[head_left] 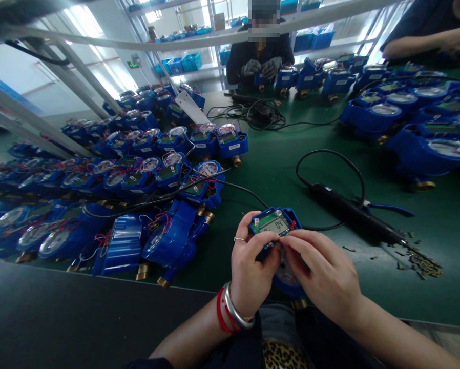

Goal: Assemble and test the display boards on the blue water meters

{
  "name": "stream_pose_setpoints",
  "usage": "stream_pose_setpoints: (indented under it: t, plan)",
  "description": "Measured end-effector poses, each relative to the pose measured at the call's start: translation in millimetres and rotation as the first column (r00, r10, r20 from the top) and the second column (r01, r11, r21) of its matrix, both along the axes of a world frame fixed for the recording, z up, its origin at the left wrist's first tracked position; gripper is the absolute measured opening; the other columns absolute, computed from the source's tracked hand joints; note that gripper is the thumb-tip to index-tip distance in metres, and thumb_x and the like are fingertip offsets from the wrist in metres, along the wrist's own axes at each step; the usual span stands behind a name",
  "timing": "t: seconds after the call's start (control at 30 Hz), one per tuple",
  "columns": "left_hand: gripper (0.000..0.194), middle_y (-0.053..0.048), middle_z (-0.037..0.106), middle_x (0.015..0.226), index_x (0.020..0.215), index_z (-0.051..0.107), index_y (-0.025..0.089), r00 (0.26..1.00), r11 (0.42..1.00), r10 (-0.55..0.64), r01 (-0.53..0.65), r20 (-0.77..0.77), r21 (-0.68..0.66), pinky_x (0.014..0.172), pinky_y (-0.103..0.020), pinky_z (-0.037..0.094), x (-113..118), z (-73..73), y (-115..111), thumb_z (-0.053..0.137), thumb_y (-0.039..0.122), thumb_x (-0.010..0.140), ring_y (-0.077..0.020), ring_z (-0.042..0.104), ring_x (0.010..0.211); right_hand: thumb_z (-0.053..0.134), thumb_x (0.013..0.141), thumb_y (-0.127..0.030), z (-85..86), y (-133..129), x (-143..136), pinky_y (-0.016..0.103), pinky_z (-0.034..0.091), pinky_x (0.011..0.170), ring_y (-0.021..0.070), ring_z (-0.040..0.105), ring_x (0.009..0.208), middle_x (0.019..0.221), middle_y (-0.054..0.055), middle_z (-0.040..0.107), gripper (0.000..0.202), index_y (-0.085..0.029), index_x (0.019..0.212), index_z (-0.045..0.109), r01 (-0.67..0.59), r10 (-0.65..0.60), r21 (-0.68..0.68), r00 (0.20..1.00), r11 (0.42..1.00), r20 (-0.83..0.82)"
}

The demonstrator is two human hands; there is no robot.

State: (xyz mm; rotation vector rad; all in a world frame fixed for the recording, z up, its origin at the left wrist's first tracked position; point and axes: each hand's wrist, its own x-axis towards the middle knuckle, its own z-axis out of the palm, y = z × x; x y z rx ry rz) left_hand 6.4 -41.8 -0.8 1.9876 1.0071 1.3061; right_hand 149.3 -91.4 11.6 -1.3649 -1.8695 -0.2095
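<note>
A blue water meter (289,284) with a green circuit board and lit display (276,224) is right in front of me, at the table's near edge. My left hand (253,269), with a ring and bracelets at the wrist, is closed around its left side. My right hand (326,271) is pinched at the lower edge of the display, its fingertips meeting those of my left hand. Whatever lies between the right fingertips is too small to make out. Short red wires (292,224) show at the board's right side. Both hands partly cover the round dial.
Many blue meters (172,233) crowd the left, and more (430,148) stand at the right. A black electric screwdriver (353,212) with a cable lies right of my hands, near loose screws (424,264). Across the table, a co-worker's gloved hands (263,67) hold a meter.
</note>
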Motion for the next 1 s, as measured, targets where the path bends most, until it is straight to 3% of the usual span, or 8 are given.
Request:
stream_pose_setpoints:
  t: [0.17, 0.63, 1.0]
  plan:
    - [0.032, -0.009, 0.048, 0.135, 0.106, 0.067, 0.022, 1.000, 1.000, -0.011, 0.011, -0.018, -0.007, 0.100, -0.030, 0.052, 0.1, 0.4, -0.9, 0.064, 0.002, 0.081, -0.0182, 0.058, 0.120, 0.059, 0.090, -0.007, -1.1, -0.9, -0.3, 0.029, 0.048, 0.085, 0.0167, 0.058, 0.092, 0.099, 0.012, 0.065, 0.014, -0.007, 0.104, 0.062, -0.033, 0.033, -0.009, 0.999, 0.999, -0.020]
    - [0.019, -0.007, 0.050, 0.134, 0.094, 0.070, 0.022, 1.000, 1.000, -0.002, 0.002, -0.015, -0.029, 0.095, -0.028, 0.055, -0.6, 2.9, -0.1, 0.064, 0.007, 0.084, -0.0173, 0.063, 0.113, 0.059, 0.090, -0.007, -7.7, -4.3, -3.2, 0.026, 0.049, 0.083, 0.0132, 0.060, 0.091, 0.100, 0.006, 0.063, 0.014, -0.016, 0.101, 0.060, 0.017, -0.031, -0.081, 0.984, 0.997, -0.174]
    - [0.017, -0.009, 0.051, 0.135, 0.095, 0.070, 0.021, 1.000, 0.999, 0.006, -0.007, -0.028, -0.032, 0.093, -0.034, 0.057, -1.4, 4.0, 0.4, 0.064, 0.009, 0.085, -0.0209, 0.063, 0.113, 0.057, 0.090, -0.009, -5.7, -4.8, -5.3, 0.029, 0.054, 0.079, 0.0155, 0.062, 0.088, 0.098, 0.007, 0.066, 0.015, -0.017, 0.101, 0.063, 0.069, -0.078, -0.072, 0.990, 0.995, -0.121]
